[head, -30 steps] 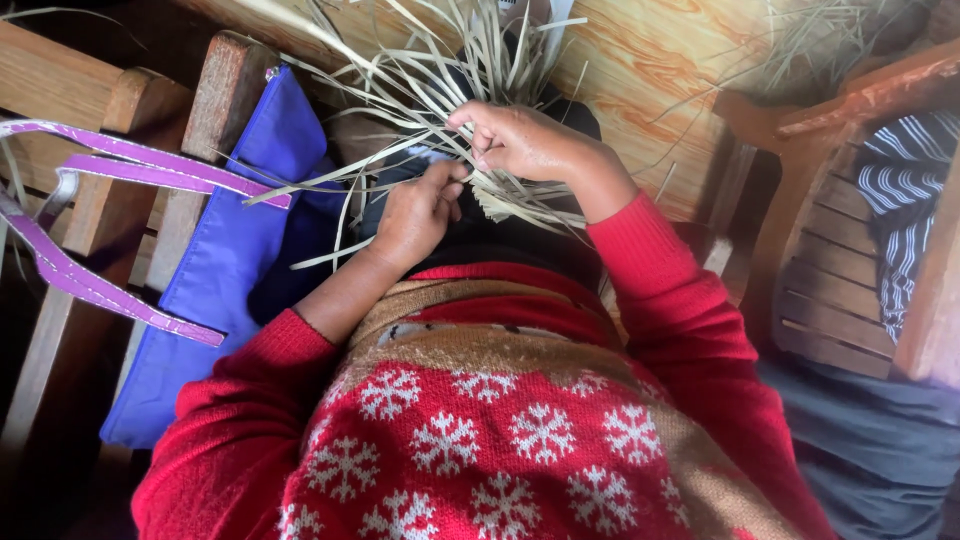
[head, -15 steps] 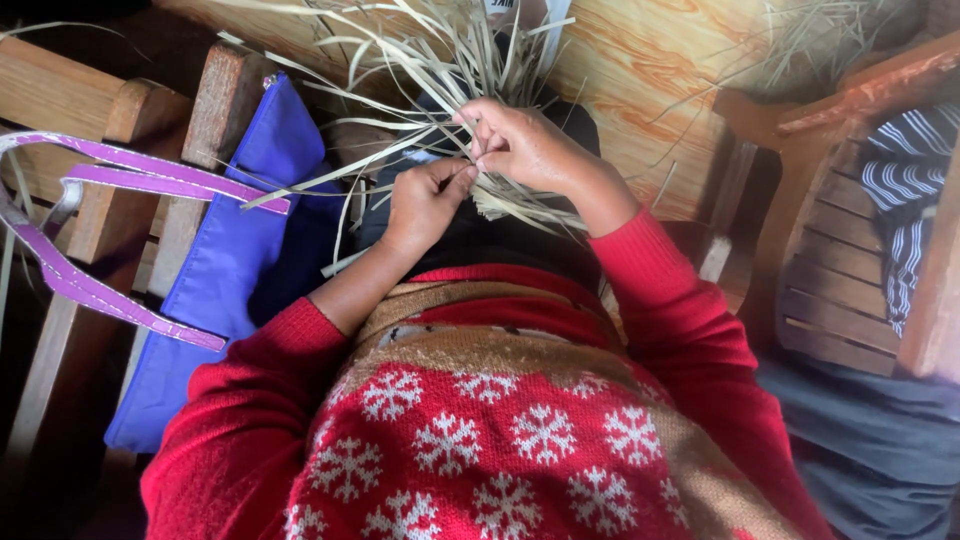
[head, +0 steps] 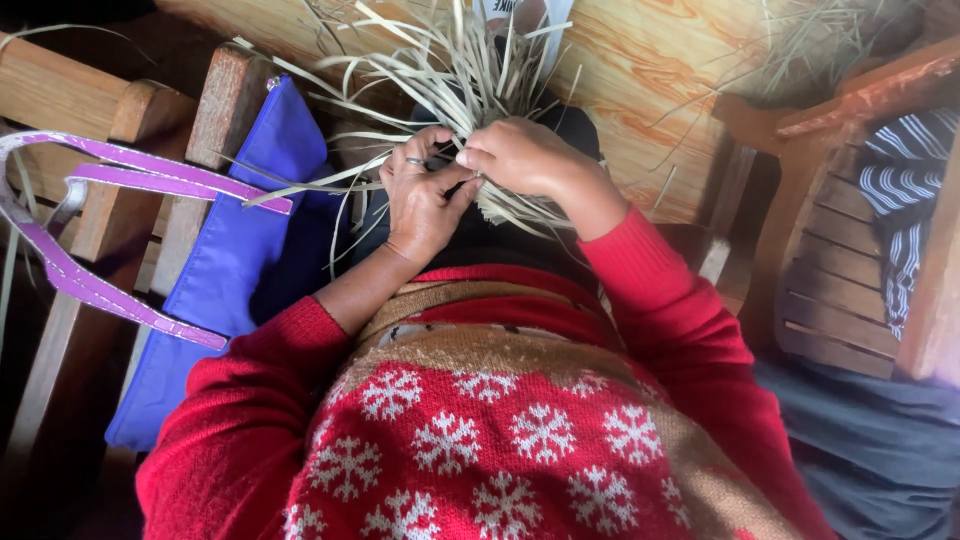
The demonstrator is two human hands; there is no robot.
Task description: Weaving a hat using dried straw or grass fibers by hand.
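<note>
A bundle of pale dried grass strands [head: 455, 75] fans out above my lap, its woven base hidden under my hands. My left hand [head: 420, 200], a ring on one finger, pinches a few strands that trail off to the left. My right hand [head: 525, 160] closes on strands at the middle of the bundle, its fingertips touching those of the left hand. Both arms wear red sleeves, and a red sweater with white snowflakes [head: 500, 430] fills the lower view.
A blue cloth bag [head: 245, 250] with purple straps [head: 120, 180] hangs on a wooden chair [head: 215, 110] at my left. Another wooden chair [head: 850, 230] with striped fabric [head: 905, 190] stands at the right. A wood-patterned floor [head: 640, 90] lies beyond the strands.
Both hands have risen slightly and drawn closer together on the bundle. The left hand's fingers now meet the right hand's fingertips, and the strands have shifted between them.
</note>
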